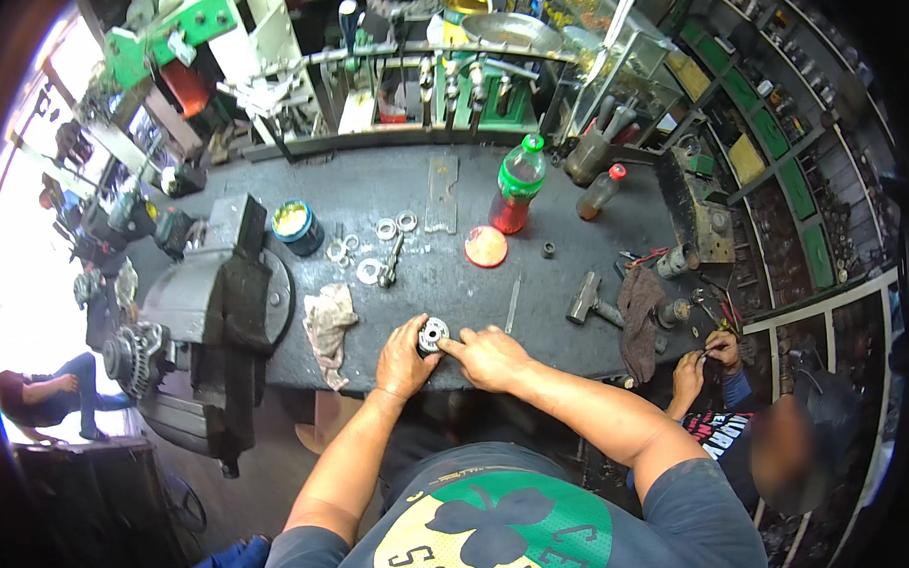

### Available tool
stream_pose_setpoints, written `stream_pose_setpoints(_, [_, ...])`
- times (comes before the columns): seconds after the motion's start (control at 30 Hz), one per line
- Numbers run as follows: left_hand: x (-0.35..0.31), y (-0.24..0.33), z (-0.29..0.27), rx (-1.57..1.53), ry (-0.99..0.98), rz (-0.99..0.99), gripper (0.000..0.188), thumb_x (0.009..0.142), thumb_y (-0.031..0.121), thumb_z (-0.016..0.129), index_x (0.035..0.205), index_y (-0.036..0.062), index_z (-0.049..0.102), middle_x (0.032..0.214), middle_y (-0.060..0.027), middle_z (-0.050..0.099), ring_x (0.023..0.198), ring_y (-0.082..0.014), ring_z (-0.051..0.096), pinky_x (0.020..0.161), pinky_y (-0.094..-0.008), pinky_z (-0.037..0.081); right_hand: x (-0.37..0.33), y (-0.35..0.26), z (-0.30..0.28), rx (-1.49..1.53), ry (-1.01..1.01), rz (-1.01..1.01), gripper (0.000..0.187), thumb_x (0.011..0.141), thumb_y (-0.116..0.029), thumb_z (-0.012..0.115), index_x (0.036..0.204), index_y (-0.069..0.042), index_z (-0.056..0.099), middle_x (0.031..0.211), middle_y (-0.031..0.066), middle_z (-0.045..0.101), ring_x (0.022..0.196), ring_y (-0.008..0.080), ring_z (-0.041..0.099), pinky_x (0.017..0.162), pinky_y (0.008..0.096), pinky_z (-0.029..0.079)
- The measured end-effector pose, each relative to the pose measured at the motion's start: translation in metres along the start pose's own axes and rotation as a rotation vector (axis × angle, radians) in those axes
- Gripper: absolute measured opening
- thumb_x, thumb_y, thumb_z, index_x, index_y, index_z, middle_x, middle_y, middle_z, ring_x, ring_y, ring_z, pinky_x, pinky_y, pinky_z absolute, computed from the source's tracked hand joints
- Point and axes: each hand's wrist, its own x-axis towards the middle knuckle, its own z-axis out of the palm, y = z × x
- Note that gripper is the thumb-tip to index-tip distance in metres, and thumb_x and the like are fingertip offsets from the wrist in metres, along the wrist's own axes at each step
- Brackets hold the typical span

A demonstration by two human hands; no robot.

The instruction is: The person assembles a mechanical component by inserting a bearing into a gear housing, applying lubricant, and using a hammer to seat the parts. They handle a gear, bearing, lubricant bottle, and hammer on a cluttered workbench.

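Holds a round metal part just above the near edge of the bench, with its holed face turned up. Wraps the left hand about the part's left side, thumb and fingers closed on it; brings the right hand in from the other side, index finger stretched to the lower right rim, other fingers partly folded, seemingly gripping nothing. For good handling, probably best to support the part firmly from below, level and well over the bench, so as to catch anything loose; press lightly and evenly with the fingertip, and wipe off grit with the pale rag to the left. Beyond the part, note a short metal rod among loose rings, then a blue tub and a round red lid; to the right, a thin strip, a hammer and a dark cloth; far left, a big vise. Cannot see the part's underside, covered by the left hand, nor beneath the right palm; cannot tell whether the fingertip touches the rim or stops just short, nor what a co-worker's hands hold at the right.
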Motion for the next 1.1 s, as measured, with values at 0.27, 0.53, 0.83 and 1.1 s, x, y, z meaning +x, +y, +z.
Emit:
stream_pose_setpoints(0.27, [0.014, 0.004, -0.013, 0.120, -0.149, -0.015, 0.075, 0.081, 0.018, 0.092, 0.149, 0.0061, 0.061, 0.141, -0.0214, 0.072, 0.135, -0.0409, 0.067, 0.116, -0.0493, 0.054, -0.086, -0.023, 0.029, 0.393, 0.355, 0.234, 0.075, 0.095, -0.025, 0.083, 0.164, -0.018, 0.053, 0.125, 0.0221, 0.068, 0.114, 0.0471, 0.071, 0.099, 0.0554, 0.060])
stream_pose_setpoints(0.53, [0.015, -0.023, -0.011, -0.032, -0.158, 0.005, 0.073, 0.083, 0.010, 0.089, 0.149, 0.0056, 0.058, 0.141, -0.0236, 0.071, 0.135, -0.0446, 0.066, 0.116, -0.0510, 0.054, -0.116, -0.025, 0.061, 0.449, 0.363, 0.422, 0.065, 0.097, -0.024, 0.081, 0.157, -0.010, 0.059, 0.132, 0.0253, 0.070, 0.121, 0.0487, 0.069, 0.105, 0.0529, 0.058])
stream_pose_setpoints(0.83, [0.010, -0.013, -0.023, -0.067, -0.203, 0.040, 0.111, 0.076, 0.016, 0.100, 0.168, 0.0081, 0.039, 0.155, -0.0224, 0.061, 0.142, -0.0437, 0.061, 0.121, -0.0489, 0.051, -0.047, -0.069, 0.043, 0.641, 0.425, 0.577, 0.062, 0.095, -0.017, 0.081, 0.152, -0.004, 0.063, 0.118, 0.0207, 0.076, 0.113, 0.0402, 0.074, 0.100, 0.0480, 0.059])
stream_pose_setpoints(1.1, [0.024, -0.028, -0.027, -0.071, -0.294, 0.071, 0.087, 0.079, 0.020, 0.098, 0.155, 0.0022, 0.059, 0.147, -0.0191, 0.068, 0.138, -0.0403, 0.064, 0.119, -0.0471, 0.052, 0.004, -0.061, 0.054, 0.665, 0.439, 0.707, 0.065, 0.094, -0.018, 0.082, 0.154, -0.002, 0.062, 0.120, 0.0208, 0.076, 0.115, 0.0401, 0.074, 0.102, 0.0485, 0.058])
